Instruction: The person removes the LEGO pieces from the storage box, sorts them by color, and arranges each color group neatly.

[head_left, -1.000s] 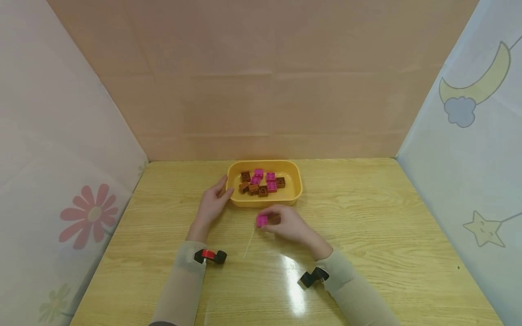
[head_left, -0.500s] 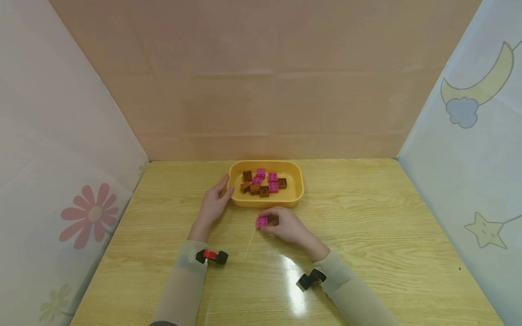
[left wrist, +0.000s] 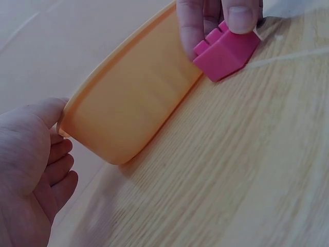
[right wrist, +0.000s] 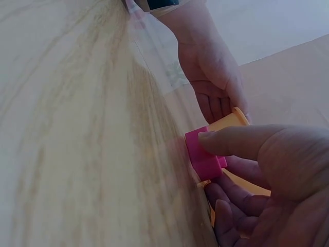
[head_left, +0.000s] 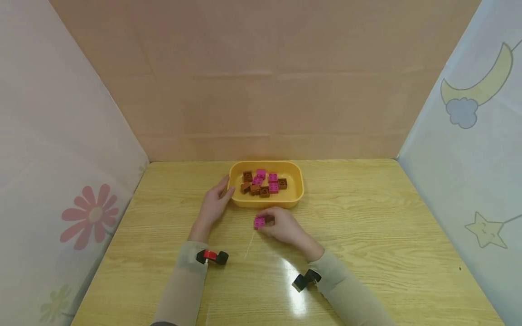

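My right hand (head_left: 283,225) pinches a pink building brick (head_left: 259,222) between thumb and fingers, low over the table in front of the yellow tray (head_left: 295,199). The brick's studs face up in the head view. A brownish patch shows within the curl of that hand; I cannot tell whether it is another brick. At the tray's left end, my left hand (head_left: 214,202) grips the rim with its thumb, the other fingers lying outside. Pink bricks (head_left: 273,177) and brown bricks (head_left: 264,191) lie loose inside the tray. The left wrist view shows the pink brick (left wrist: 226,54) close to the tray's side.
A wooden table (head_left: 367,226) reaches out on both sides of the tray. Behind it stands a plain tan backdrop (head_left: 269,90), with pale decorated panels (head_left: 469,181) at the sides. A thin light line (head_left: 249,244) marks the tabletop before the brick.
My right hand has shifted slightly left and toward me with the pink brick. My left hand stays at the tray's end.
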Motion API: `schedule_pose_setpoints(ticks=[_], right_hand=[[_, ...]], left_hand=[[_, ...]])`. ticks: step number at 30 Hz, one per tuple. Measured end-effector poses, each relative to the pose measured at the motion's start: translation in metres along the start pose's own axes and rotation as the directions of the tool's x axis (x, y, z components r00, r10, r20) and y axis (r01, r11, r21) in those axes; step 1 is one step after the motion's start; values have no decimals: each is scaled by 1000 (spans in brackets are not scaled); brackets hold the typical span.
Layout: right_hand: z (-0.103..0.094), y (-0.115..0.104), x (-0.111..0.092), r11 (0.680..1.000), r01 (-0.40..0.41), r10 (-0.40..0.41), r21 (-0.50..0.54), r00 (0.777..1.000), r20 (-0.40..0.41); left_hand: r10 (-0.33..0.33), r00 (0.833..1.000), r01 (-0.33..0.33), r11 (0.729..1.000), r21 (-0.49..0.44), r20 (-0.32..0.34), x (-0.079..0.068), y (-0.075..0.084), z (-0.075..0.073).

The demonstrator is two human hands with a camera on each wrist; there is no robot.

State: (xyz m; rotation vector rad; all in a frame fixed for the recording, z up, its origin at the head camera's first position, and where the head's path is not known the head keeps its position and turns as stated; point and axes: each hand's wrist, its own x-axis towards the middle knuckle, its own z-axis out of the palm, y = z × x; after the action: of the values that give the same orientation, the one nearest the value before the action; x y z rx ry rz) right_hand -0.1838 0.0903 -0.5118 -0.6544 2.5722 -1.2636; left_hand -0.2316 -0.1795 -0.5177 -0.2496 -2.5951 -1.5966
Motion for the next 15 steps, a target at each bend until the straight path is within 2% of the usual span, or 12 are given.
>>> schedule_pose_setpoints(ticks=[15], right_hand=[[-1,2,1,1000,16,-16,-17,1000,-15]], left_hand=[[-6,1000,6,1000,-6,-1,0,1,1]])
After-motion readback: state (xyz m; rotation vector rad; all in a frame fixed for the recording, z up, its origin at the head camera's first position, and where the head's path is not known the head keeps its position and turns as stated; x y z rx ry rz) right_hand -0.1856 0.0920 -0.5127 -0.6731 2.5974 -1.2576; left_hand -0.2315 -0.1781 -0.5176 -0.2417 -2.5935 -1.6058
